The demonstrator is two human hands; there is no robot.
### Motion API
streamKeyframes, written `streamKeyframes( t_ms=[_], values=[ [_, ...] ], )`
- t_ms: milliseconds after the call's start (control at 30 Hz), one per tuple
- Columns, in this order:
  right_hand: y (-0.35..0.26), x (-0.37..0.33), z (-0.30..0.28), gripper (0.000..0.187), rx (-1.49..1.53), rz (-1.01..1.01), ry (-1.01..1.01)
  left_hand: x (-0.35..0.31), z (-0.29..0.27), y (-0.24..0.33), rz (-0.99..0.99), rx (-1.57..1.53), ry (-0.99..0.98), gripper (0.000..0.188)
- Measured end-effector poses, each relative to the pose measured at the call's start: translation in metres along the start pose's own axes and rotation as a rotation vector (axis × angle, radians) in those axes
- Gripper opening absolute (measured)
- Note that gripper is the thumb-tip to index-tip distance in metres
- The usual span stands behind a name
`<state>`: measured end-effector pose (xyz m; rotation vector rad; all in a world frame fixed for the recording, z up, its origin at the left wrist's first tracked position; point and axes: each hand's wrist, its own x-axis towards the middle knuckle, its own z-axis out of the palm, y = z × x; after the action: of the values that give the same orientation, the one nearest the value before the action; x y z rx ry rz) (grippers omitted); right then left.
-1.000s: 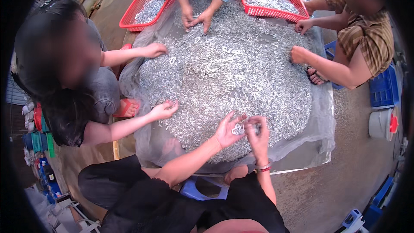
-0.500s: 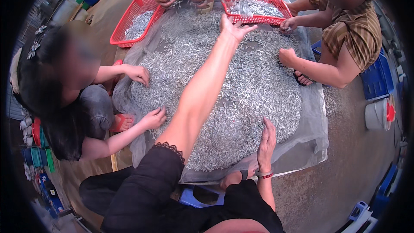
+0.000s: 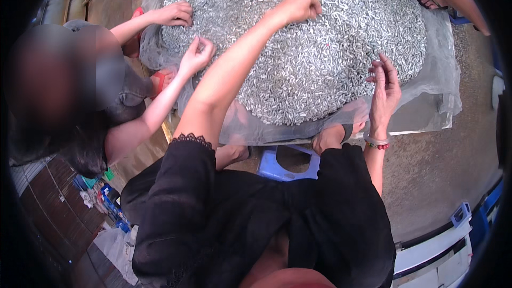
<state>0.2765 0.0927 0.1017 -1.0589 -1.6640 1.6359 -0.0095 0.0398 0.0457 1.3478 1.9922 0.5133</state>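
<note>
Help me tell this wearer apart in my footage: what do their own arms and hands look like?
The left hand is ungloved, its forearm bare below a loose black sleeve edged with scalloped lace trim. The right hand is also ungloved, with a pale bangle and a red beaded bracelet at the wrist.
</note>
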Motion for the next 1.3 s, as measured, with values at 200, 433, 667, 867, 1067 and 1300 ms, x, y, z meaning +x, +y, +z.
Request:
streamKeyframes(
  t_ms=[200,433,667,867,1067,1300],
  values=[
    [-0.003,0.001,0.011,0.026,-0.044,0.019,-0.048,-0.031,0.059,0.022,0.132,0.157,0.093,0.031],
    [0.017,0.029,0.036,0.026,-0.49,-0.262,-0.196,-0.119,0.109,0.047,0.164,0.113,0.218,0.018],
    [0.06,0.143,0.079,0.031,-1.261,-0.518,-0.469,-0.093,0.046,0.037,-0.107,0.022,0.298,0.027],
    [0.068,0.084,0.085,0.009,-0.998,-0.582,-0.622,-0.047,0.059,-0.002,-0.203,0.238,0.331,0.027],
    [0.051,0.037,0.05,0.015,-0.55,-0.089,-0.463,-0.052,0.06,0.001,-0.156,-0.288,0.173,0.024],
    [0.045,0.03,0.04,0.023,0.654,0.546,-0.335,-0.085,0.027,0.007,-0.139,-1.547,-0.02,0.026]
  ],
)
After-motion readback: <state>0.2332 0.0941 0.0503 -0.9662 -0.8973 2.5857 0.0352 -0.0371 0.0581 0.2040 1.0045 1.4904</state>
